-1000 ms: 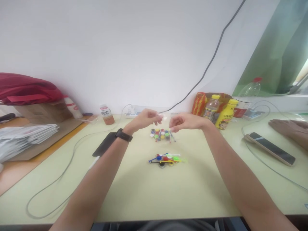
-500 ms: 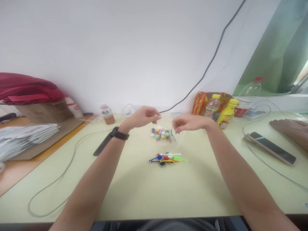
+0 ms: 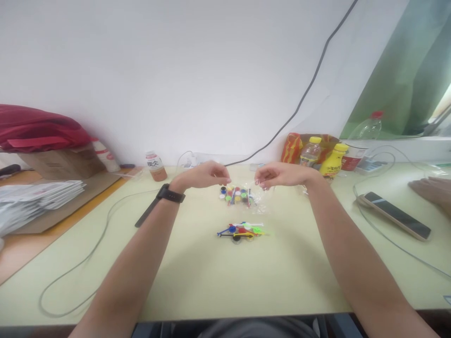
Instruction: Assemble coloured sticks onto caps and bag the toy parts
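A clear plastic bag [image 3: 260, 203], thin and crinkled, hangs between my hands over the table. My right hand [image 3: 283, 175] pinches its edge between thumb and fingers. Level with it on the left, my left hand [image 3: 206, 175] is closed in a pinch, and the faint film seems to reach its fingertips. Small coloured round pieces and sticks [image 3: 232, 195] lie behind and under the bag; whether they are inside it is unclear. Closer to me, a pile of coloured plastic sticks and discs [image 3: 242, 232] rests on the table, touched by neither hand.
A labelled bottle [image 3: 156, 166] stands back left and a yellow bottle [image 3: 333, 162] back right. A phone [image 3: 397, 216] lies on the right near another person's hand [image 3: 431, 191]. A grey cable [image 3: 102, 244] loops on the left, beside white packets [image 3: 42, 199].
Both hands have shifted slightly, the left a little down and left, the right slightly up. The clear bag shows more plainly under my right hand. The coloured pile stays put.
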`<state>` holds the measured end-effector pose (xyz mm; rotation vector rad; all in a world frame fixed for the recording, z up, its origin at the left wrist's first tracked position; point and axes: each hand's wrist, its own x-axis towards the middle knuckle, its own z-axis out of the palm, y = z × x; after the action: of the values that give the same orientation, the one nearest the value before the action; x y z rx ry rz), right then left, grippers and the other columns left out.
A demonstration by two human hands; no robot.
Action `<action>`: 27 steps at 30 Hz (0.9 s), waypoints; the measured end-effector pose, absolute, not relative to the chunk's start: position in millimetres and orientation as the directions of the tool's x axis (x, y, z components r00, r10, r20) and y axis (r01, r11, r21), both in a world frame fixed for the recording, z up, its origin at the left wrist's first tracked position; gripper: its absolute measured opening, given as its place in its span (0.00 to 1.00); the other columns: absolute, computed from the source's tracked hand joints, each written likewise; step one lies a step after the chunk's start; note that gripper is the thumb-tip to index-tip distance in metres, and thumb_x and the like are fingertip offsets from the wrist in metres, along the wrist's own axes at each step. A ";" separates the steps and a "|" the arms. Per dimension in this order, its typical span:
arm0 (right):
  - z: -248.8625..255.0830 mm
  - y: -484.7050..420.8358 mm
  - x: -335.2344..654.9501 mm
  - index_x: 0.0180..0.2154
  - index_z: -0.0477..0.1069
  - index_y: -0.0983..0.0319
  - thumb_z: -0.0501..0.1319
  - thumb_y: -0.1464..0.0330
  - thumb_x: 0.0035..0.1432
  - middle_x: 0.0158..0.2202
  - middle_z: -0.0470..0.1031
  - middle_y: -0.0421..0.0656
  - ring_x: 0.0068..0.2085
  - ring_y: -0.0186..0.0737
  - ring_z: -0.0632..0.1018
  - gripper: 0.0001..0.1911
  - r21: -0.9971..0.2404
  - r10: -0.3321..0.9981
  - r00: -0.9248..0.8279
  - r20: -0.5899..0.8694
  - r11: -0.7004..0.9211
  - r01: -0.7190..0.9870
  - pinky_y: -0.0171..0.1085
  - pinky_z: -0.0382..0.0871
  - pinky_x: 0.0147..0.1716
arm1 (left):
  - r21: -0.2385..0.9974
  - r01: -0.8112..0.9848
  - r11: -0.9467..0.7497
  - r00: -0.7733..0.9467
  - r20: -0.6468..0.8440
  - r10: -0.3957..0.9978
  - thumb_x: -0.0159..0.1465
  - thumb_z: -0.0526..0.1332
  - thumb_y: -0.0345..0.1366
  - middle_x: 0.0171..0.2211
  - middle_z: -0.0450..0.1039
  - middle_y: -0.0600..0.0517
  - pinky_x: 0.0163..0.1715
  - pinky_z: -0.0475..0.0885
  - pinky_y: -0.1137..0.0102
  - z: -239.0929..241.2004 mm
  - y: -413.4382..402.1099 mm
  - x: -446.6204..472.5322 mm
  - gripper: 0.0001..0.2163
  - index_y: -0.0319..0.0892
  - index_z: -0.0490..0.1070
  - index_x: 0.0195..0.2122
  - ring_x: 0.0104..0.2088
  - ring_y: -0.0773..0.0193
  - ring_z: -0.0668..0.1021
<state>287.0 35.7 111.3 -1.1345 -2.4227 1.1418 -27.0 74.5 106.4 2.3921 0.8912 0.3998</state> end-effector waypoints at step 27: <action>119.4 26.4 308.6 0.56 0.74 0.54 0.70 0.61 0.56 0.48 0.78 0.45 0.47 0.46 0.78 0.26 -0.840 0.806 -0.591 0.035 0.344 0.420 0.47 0.72 0.52 | 0.571 0.583 -0.578 0.664 0.075 0.744 0.63 0.66 0.50 0.38 0.83 0.48 0.37 0.74 0.68 103.7 87.9 -51.8 0.15 0.44 0.82 0.38 0.40 0.57 0.82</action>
<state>308.6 26.4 119.4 -1.0714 -2.1652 1.1545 -51.8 87.9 103.7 2.3699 1.0281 0.4205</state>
